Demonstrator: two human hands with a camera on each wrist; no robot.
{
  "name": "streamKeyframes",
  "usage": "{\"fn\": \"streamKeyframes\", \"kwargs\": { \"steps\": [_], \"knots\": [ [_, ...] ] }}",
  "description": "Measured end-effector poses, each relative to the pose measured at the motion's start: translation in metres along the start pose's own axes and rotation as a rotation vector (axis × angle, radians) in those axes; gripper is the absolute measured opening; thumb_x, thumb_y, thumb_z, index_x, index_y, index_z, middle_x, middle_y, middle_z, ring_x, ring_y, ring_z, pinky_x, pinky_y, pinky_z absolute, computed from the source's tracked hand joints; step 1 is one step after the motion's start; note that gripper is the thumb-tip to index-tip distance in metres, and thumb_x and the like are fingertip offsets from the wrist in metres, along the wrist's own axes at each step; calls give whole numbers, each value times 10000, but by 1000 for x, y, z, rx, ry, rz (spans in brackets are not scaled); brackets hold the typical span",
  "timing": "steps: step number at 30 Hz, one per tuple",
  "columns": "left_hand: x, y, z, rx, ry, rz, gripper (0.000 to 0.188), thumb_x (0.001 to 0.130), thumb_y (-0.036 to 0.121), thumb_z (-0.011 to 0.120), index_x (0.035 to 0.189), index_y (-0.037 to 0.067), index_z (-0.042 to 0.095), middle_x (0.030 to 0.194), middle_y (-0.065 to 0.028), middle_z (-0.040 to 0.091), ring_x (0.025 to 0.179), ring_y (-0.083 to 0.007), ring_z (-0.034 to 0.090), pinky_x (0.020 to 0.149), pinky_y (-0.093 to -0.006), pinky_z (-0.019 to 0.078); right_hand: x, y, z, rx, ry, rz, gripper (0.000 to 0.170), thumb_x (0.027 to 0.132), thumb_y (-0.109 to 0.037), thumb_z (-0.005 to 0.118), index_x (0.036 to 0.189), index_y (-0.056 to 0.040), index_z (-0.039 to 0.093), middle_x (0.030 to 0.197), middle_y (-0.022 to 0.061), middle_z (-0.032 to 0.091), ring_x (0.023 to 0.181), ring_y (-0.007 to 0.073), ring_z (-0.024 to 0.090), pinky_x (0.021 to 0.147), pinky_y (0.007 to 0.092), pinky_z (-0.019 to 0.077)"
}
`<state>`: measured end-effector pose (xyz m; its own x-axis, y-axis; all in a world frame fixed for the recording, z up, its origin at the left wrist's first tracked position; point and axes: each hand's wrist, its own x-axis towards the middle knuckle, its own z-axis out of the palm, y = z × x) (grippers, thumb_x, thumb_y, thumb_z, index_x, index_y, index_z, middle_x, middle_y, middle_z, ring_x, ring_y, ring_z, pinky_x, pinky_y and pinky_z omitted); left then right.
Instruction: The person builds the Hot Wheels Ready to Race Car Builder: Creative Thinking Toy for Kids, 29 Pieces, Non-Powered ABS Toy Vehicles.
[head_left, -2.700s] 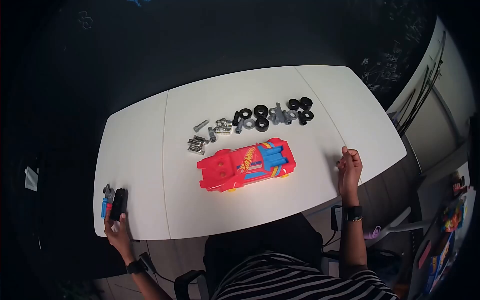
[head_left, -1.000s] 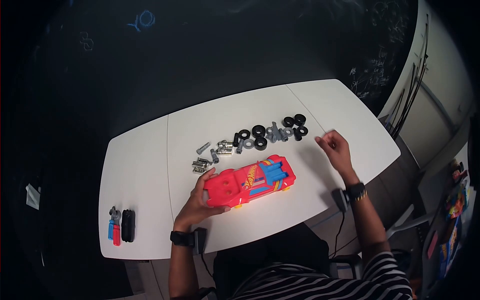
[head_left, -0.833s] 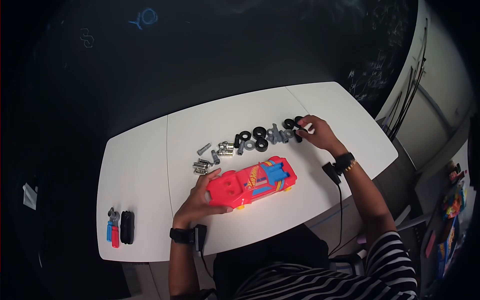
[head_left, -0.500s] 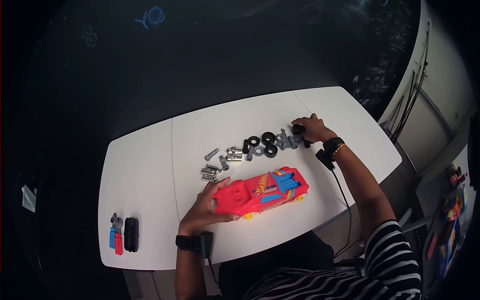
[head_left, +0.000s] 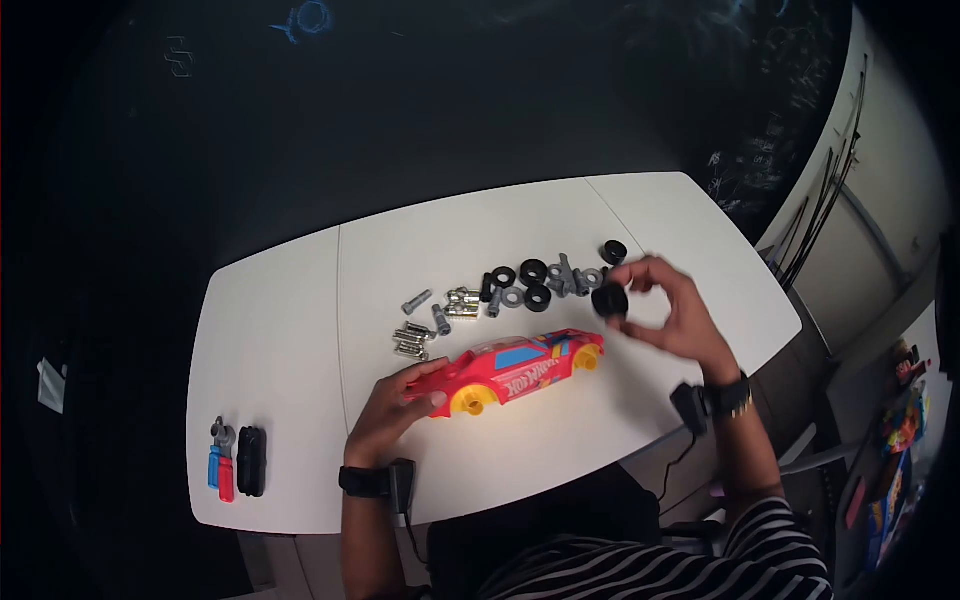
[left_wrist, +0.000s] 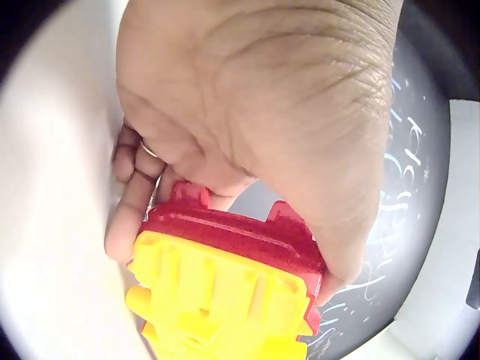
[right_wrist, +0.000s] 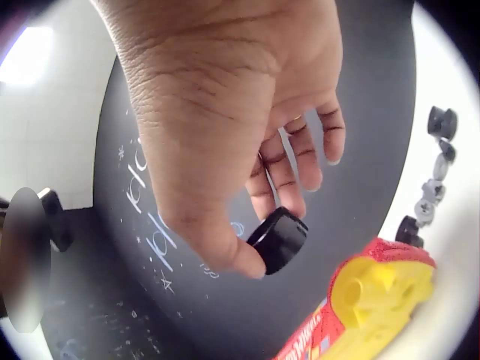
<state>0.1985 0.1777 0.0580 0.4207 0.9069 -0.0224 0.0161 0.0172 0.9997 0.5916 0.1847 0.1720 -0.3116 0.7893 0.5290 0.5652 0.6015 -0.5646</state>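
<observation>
My left hand [head_left: 385,415] grips one end of a red toy car [head_left: 530,365], thumb on the near side. The car is tipped so its side and yellow wheel hubs face the head camera. Its yellow underside [left_wrist: 217,300] shows in the left wrist view. Between thumb and fingertips my right hand [head_left: 682,315] pinches a black toy wheel [head_left: 609,300], held just off the car's right end. In the right wrist view the wheel [right_wrist: 281,240] appears beside the car's yellow wheel arch [right_wrist: 360,292].
Behind the car lies a row of black wheels [head_left: 533,271], grey rings and grey plastic bolts [head_left: 441,320]. Silver pieces [head_left: 462,304] sit at its left. Toy tools with blue and red handles [head_left: 226,478] and a black case [head_left: 252,462] lie on the white table [head_left: 290,330] at far left.
My left hand has gone from the black case to the car and tipped it onto its side. The right hand has picked a black wheel from the row's right end and brought it near the car.
</observation>
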Motion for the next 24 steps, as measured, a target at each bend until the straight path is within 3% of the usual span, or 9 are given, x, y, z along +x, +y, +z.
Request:
{"fn": "streamKeyframes", "kwargs": {
  "steps": [1,3,6,11,16,22,24],
  "knots": [
    [1,-2,-1,-22,-2,-13,681,896,310,793,1449,-14,563,1353,-132,658,1224,-187,621,1078,-332,485,-14,-20,-3,-26,-61,44,479,707,-134,879,1159,-104,724,1093,34,715,967,188,628,890,321,494],
    [1,-4,0,-15,-8,-16,677,906,343,774,1442,-17,570,1338,-133,665,1212,-191,625,1074,-334,483,-31,-31,4,-191,-128,-54,448,719,-157,871,1141,-100,731,1090,49,718,980,229,627,900,338,497],
    [0,-4,1,18,-4,-13,678,927,410,735,1427,-23,584,1307,-136,677,1187,-199,632,1067,-338,477,-41,-25,21,-259,-82,-16,425,729,-171,867,1130,-103,747,1079,54,718,977,248,618,906,356,501],
    [3,-11,1,47,38,80,684,940,456,703,1428,-9,590,1311,-130,677,1217,-195,614,1084,-339,448,-40,-21,29,-227,-63,-49,441,731,-186,871,1154,-117,762,1063,57,711,969,246,613,907,363,507],
    [7,-14,-4,35,13,13,599,973,413,674,1405,3,608,1307,-117,681,1225,-188,607,1092,-344,441,-40,-24,27,-247,-75,-41,458,736,-189,873,1175,-117,763,1051,63,710,971,248,607,908,367,514],
    [6,-13,-3,64,28,51,511,1002,363,644,1365,4,633,1282,-101,690,1199,-177,615,1076,-337,448,-45,-11,39,-270,-54,-25,473,734,-184,887,1191,-148,769,1123,56,678,982,250,605,905,369,519],
    [6,-13,-3,60,31,52,507,1005,366,639,1358,3,638,1275,-100,691,1193,-175,615,1070,-336,451,-42,-6,37,-242,-54,-107,509,726,-192,918,1210,-161,763,1161,60,659,960,251,605,892,368,520]
  ]
}}
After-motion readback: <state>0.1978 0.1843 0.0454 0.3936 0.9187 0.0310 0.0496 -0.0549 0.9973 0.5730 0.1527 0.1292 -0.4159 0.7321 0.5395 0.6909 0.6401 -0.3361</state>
